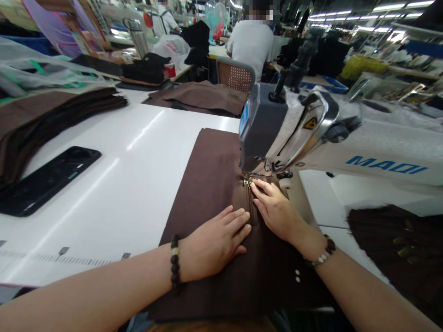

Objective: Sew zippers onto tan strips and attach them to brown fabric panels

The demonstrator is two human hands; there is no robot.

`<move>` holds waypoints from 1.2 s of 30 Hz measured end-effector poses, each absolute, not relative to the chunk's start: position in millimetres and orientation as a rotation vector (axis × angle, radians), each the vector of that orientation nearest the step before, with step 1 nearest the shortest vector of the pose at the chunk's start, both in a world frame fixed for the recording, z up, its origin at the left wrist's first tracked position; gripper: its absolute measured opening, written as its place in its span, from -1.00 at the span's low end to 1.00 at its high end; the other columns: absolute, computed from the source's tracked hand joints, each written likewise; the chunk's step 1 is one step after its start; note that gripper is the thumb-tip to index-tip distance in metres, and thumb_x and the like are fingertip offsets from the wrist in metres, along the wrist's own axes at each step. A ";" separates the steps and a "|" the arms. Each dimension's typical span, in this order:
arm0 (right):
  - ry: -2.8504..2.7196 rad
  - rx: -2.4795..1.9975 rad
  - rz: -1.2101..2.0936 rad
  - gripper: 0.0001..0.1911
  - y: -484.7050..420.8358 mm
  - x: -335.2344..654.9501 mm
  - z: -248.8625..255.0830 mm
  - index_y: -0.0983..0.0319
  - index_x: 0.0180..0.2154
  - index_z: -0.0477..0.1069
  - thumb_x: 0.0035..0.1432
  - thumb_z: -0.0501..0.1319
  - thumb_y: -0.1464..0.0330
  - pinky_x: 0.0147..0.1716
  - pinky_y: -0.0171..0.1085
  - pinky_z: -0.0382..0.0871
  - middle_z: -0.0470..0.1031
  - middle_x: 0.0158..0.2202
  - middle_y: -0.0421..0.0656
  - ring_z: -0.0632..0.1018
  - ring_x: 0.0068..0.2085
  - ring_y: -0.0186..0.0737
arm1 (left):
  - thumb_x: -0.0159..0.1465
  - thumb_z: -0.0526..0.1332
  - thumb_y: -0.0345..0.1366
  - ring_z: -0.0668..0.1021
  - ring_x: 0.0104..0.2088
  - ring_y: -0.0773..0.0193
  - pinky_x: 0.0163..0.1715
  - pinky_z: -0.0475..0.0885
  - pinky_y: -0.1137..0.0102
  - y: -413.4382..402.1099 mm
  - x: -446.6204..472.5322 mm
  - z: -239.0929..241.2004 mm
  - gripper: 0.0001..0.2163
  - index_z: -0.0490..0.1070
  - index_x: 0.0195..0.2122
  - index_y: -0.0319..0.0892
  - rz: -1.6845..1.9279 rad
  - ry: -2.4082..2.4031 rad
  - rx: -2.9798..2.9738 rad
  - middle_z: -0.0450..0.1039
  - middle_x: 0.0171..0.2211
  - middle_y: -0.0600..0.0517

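A brown fabric piece [207, 184] lies on the white table [138, 152] and runs under the presser foot [248, 180] of a white sewing machine [346, 143]. My left hand [214, 240] lies flat on the fabric, fingers stretched out toward the seam. My right hand [277, 210] also rests on the fabric just right of the seam, its fingers extended and the fingertips close behind the presser foot. A bead bracelet sits on each wrist.
A black phone [44, 180] lies at the table's left. Stacked brown fabric pieces [41, 120] sit at far left, more brown pieces [204, 97] behind. Dark fabric [398, 244] lies at right. A person in a white shirt [251, 44] sits ahead on a chair.
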State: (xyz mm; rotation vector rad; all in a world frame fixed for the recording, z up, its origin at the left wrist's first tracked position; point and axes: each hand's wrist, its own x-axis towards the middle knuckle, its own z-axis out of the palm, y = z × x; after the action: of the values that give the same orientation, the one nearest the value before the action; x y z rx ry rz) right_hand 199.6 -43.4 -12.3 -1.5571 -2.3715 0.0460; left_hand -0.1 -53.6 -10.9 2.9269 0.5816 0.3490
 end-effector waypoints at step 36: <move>-2.330 -1.710 0.275 -0.57 -36.7 204.3 -0.3 0.25 0.09 0.22 0.17 0.01 0.35 0.04 0.06 0.21 0.40 -0.04 -0.01 0.40 0.01 -0.05 | 0.21 0.17 -0.19 0.31 0.03 0.06 0.11 0.13 0.09 -28.5 3.7 -0.4 -0.60 0.23 0.03 -0.25 0.292 0.595 2.850 0.24 -0.03 -0.17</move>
State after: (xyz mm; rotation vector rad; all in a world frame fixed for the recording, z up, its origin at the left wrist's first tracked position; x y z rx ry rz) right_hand 204.3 -36.7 -0.3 -1.7099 -2.3302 0.2749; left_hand 3.7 -28.5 -0.4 2.8500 0.5949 0.2920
